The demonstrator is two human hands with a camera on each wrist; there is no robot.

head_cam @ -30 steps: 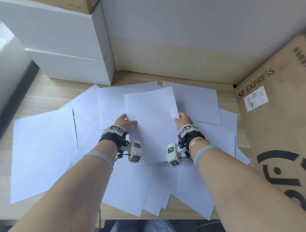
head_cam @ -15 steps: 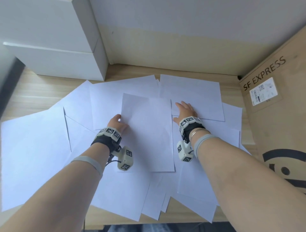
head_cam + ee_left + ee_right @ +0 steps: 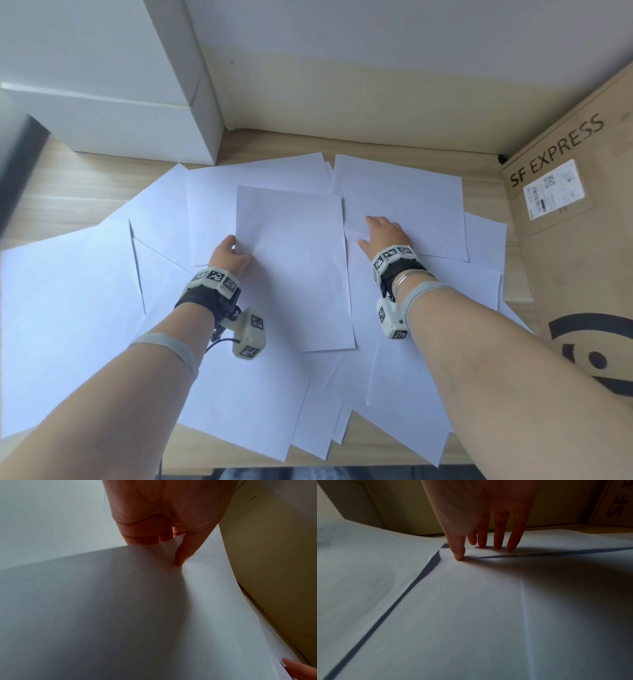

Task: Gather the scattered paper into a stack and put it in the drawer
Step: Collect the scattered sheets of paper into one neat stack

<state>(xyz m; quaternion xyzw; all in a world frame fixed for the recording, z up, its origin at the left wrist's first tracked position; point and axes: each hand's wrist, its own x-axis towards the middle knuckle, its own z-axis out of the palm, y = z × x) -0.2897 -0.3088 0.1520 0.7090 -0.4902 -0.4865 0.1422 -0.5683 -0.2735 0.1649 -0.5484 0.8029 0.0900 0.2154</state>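
Several white paper sheets lie overlapping across the wooden table (image 3: 68,192). One sheet (image 3: 294,267) lies on top in the middle. My left hand (image 3: 230,255) pinches its left edge; in the left wrist view the thumb (image 3: 185,550) presses on top of the sheet (image 3: 120,601) while the other fingers curl beneath it. My right hand (image 3: 383,236) lies to the right of that sheet, with straight fingers (image 3: 498,534) touching the far right sheet (image 3: 411,198) near its front left corner.
A white drawer unit (image 3: 137,113) stands at the back left against the wall. A large SF EXPRESS cardboard box (image 3: 575,240) fills the right side. Some sheets hang over the table's front edge (image 3: 342,462).
My right hand has let go of the middle sheet's right edge and moved forward and right onto the far right sheet. The left hand keeps its pinch on the left edge.
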